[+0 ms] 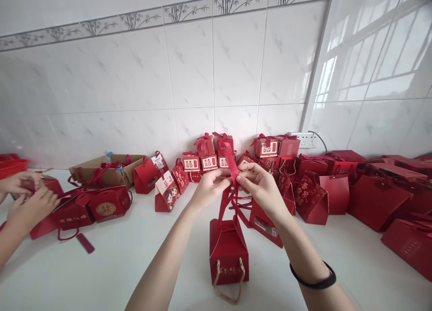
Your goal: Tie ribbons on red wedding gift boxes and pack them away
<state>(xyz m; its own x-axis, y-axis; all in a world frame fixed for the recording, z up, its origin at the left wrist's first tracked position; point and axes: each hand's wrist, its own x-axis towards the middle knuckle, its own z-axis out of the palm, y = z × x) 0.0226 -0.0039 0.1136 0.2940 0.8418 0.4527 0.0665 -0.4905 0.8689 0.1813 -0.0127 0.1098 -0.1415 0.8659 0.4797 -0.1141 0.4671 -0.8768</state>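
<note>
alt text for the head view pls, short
Two hands, left hand and right hand, pinch a red ribbon above a small red gift box on a white table. More red gift boxes line the tiled wall; another person's hands work on a box at far left.

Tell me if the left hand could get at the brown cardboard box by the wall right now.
Probably not at once: the left hand is pinching the red ribbon with the right hand. Red gift boxes stand before the brown cardboard box.
</note>
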